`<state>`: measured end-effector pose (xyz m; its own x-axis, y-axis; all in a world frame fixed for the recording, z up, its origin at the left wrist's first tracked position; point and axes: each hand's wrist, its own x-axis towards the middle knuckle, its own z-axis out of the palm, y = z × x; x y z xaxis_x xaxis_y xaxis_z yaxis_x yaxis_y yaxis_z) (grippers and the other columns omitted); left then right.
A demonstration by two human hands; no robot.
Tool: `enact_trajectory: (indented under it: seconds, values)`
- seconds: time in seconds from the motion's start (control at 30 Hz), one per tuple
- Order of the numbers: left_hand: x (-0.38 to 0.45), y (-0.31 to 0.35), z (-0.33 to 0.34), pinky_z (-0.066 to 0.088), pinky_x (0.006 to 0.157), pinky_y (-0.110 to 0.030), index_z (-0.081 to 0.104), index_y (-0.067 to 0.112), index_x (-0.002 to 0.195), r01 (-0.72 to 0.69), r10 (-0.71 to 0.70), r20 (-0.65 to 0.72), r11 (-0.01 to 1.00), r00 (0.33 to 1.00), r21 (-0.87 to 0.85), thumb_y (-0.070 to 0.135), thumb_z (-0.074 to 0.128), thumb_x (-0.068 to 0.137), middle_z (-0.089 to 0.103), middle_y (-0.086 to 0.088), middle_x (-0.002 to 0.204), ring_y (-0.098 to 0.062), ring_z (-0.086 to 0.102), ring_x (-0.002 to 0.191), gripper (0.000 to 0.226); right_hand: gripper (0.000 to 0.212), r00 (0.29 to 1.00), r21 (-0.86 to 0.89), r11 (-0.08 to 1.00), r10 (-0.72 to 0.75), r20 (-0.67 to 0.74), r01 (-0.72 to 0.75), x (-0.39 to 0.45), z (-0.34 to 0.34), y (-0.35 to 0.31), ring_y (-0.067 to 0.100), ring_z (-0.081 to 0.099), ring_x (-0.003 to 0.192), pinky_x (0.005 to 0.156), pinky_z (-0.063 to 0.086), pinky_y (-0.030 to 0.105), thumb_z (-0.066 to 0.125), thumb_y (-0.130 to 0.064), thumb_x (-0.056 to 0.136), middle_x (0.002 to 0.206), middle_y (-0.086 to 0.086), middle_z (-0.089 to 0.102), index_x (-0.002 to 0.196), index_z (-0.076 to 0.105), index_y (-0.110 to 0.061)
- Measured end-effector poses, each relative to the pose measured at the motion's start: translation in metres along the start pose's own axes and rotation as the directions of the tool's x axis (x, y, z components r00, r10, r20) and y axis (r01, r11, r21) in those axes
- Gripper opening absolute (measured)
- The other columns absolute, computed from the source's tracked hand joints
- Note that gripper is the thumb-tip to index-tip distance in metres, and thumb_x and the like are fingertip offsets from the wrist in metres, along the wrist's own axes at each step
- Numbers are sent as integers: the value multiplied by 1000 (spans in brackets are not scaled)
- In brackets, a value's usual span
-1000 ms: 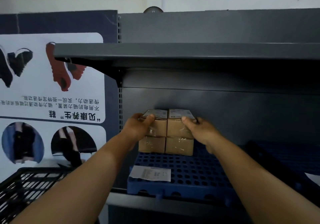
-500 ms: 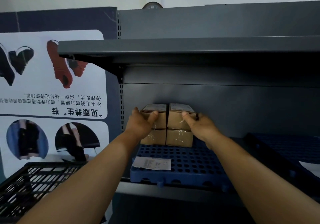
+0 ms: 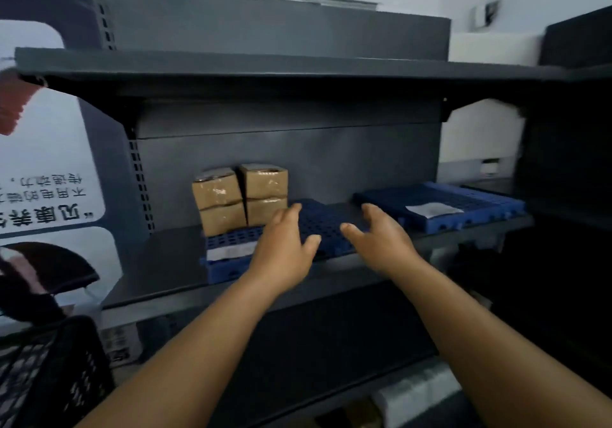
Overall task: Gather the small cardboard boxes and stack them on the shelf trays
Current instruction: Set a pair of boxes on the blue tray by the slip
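Four boxes stacked, hands empty, more to fetch.

At 9 o'clock low, a black basket, contents not readable; probably the source for more boxes, though not certain. At 10 o'clock of centre, four cardboard boxes stacked two by two at the back-left corner of the left blue tray, touching one another, close against the shelf's back panel. Just right of the stack, left hand spread, fingers loose, holding nothing, clear of the boxes. Beside it, right hand likewise spread and empty, hovering over bare tray. At 3 o'clock, a second blue tray carrying only a white slip. Judged mid-task: one batch placed, much tray left unfilled. Next move calls for reaching back for further boxes, then setting them flush beside the stack.
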<state>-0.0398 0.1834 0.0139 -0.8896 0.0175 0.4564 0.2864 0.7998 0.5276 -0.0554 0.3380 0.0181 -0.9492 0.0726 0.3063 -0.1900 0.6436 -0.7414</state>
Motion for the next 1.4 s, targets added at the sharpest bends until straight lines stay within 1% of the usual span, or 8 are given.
enact_trajectory:
  seconds: [0.1, 0.27, 0.4, 0.53, 0.83, 1.13, 1.3, 1.4]
  values:
    - [-34, 17, 22, 25, 114, -35, 16, 19, 151, -55, 52, 159, 998, 986, 12, 33, 51, 95, 19, -1, 158, -20, 22, 144, 67, 68, 990, -55, 989, 133, -57, -136, -57, -20, 26, 25, 32, 139, 106, 34, 37, 51, -40, 95, 156, 2, 26, 151, 20, -18]
    - [-90, 52, 59, 30, 112, -35, 16, 20, 152, -126, 134, 396, 991, 908, -46, 32, 50, 96, 19, -1, 158, -21, 26, 142, 67, 67, 934, -105, 935, 322, -154, -339, -148, -54, 70, 24, 32, 139, 106, 33, 33, 53, -38, 94, 154, 4, 31, 150, 22, -16]
    - [-131, 91, 92, 34, 107, -33, 24, 24, 150, -207, 245, 480, 969, 842, -132, 31, 54, 94, 28, 0, 154, -21, 34, 138, 63, 67, 869, -129, 871, 438, -230, -473, -210, -83, 102, 24, 33, 139, 110, 33, 35, 54, -35, 93, 152, 4, 33, 149, 24, -16]
    - [-168, 136, 124, 35, 105, -31, 25, 22, 150, -258, 337, 545, 941, 768, -218, 28, 54, 94, 29, 0, 153, -20, 38, 135, 63, 68, 793, -124, 803, 529, -303, -584, -262, -113, 131, 22, 31, 140, 112, 32, 37, 55, -32, 93, 154, 1, 29, 150, 20, -18]
    - [-239, 241, 189, 39, 102, -33, 21, 25, 150, -368, 509, 617, 861, 600, -352, 27, 52, 96, 26, 4, 155, -20, 38, 135, 62, 67, 603, -37, 666, 648, -466, -745, -356, -195, 191, 19, 23, 144, 115, 27, 35, 52, -26, 95, 157, -1, 21, 151, 16, -18]
    - [-305, 356, 243, 44, 102, -36, 21, 26, 150, -420, 614, 635, 788, 469, -451, 24, 52, 95, 26, 2, 155, -20, 37, 136, 63, 67, 499, 15, 603, 673, -546, -798, -428, -290, 248, 18, 22, 144, 113, 26, 33, 51, -25, 96, 157, -1, 22, 152, 15, -18]
    - [-342, 425, 273, 34, 107, -32, 20, 25, 151, -428, 660, 630, 748, 408, -507, 24, 52, 96, 25, 2, 156, -19, 31, 140, 64, 67, 440, 41, 564, 685, -582, -825, -466, -346, 283, 19, 23, 144, 114, 27, 34, 51, -27, 96, 157, 0, 21, 152, 15, -18]
    - [-368, 461, 293, 35, 104, -30, 18, 25, 151, -429, 682, 624, 729, 382, -534, 25, 53, 95, 27, 0, 155, -20, 34, 138, 66, 68, 404, 47, 540, 683, -608, -841, -492, -377, 301, 19, 24, 143, 113, 27, 33, 52, -27, 95, 157, 1, 21, 151, 14, -16]
